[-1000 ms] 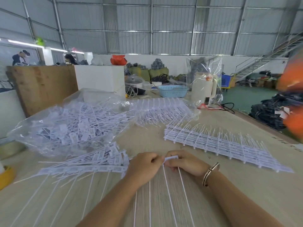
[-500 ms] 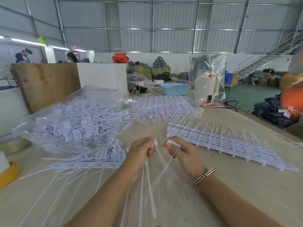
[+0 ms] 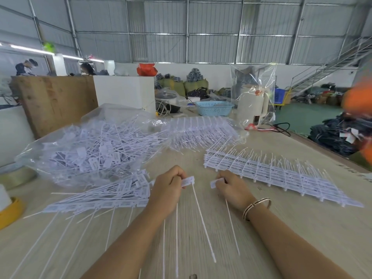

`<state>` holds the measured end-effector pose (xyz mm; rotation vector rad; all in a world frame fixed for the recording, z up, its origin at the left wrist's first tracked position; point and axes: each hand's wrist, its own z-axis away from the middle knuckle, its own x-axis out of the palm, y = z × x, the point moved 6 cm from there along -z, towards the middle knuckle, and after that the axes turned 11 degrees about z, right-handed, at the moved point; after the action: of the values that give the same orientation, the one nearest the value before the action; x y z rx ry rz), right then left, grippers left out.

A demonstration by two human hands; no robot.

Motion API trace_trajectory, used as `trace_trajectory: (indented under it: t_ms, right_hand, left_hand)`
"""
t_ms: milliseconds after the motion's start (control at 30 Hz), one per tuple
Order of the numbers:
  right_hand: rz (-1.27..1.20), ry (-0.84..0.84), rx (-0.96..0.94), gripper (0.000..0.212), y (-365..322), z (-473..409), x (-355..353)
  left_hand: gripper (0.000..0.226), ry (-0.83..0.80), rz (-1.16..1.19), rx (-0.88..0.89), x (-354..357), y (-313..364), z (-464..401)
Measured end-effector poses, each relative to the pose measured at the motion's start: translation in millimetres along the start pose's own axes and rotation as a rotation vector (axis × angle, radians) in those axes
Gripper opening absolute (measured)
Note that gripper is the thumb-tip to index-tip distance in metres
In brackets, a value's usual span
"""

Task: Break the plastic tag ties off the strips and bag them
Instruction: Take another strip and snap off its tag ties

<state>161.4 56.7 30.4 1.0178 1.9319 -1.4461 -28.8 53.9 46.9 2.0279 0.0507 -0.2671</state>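
Pinching white plastic tag ties by their flat label heads, both hands hover just above the pale wooden surface (image 3: 302, 228), a small gap between them. The left hand (image 3: 168, 188) has its grip closed around a few ties; one label head (image 3: 188, 181) sticks out past the fingers, and the long thin tails trail back toward the person, one of them (image 3: 203, 222) slanting to the right. The right hand (image 3: 231, 190), with a bracelet (image 3: 256, 207) on its wrist, has its grip closed on a single tie (image 3: 216, 182) by the label end, its tail running down beside the forearm.

Taking the left hand as landmark: just to its left lies a loose pile of separated ties (image 3: 96, 198), heads bunched near the hand and tails fanning toward the near edge. Beyond that pile sits an open clear plastic bag (image 3: 90, 150) holding a heap of loose ties. Farther back and to the right, a second clear bag (image 3: 201, 131) holds unbroken strips. To the right, past the right hand, a stack of unbroken strips (image 3: 271, 174) lies flat with its tails sticking up. Far left, at the surface edge, stands a yellow-rimmed item (image 3: 10, 212), only partly in view. Well behind sit a blue basket (image 3: 214, 107) and a white appliance (image 3: 251, 105).
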Motion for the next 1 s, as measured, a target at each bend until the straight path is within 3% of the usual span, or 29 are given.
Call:
trace_trajectory:
  t_ms: [67,167,233,333,400,533,633,733,833,1000]
  right_hand:
    - [0.156,-0.031,-0.038,0.005,0.9,-3.1,6.6]
    - [0.199,-0.092,-0.027,0.023,4.3,-3.8,13.2]
    - [0.068,-0.032,-0.017,0.033,-0.7,0.4,5.7]
    - [-0.259,0.144,-0.052,0.025,-14.6,12.8,-11.4]
    - [-0.285,0.092,-0.094,0.016,-28.8,19.7,-9.3]
    - [-0.149,-0.031,-0.152,0.024,-42.9,21.4,4.2]
    - [-0.407,-0.048,-0.118,0.020,-38.7,20.5,4.6]
    - [-0.607,-0.072,-0.093,0.022,-35.8,19.7,5.9]
    - [-0.643,-0.111,-0.126,0.025,-41.2,21.8,3.3]
    - [-0.512,-0.256,-0.176,0.022,-54.4,26.8,6.0]
  left_hand:
    - [0.037,0.009,-0.056,-0.010,-0.8,-1.4,-0.5]
    - [0.037,0.000,-0.080,-0.025,-1.0,-3.0,-0.9]
    - [0.037,-0.036,-0.085,-0.017,1.4,-1.9,-0.7]
    - [0.037,-0.131,-0.095,0.006,10.3,1.3,1.5]
    - [0.040,-0.180,-0.086,0.036,16.7,5.0,3.6]
    - [0.045,-0.192,-0.100,0.124,21.7,13.2,8.4]
    - [0.039,-0.199,-0.176,0.150,20.9,14.7,8.6]
    - [0.013,-0.200,-0.332,0.097,15.4,9.9,3.0]
    - [0.036,-0.268,-0.290,-0.035,16.1,0.3,3.9]
    - [0.041,-0.221,-0.104,-0.032,13.8,4.1,0.8]
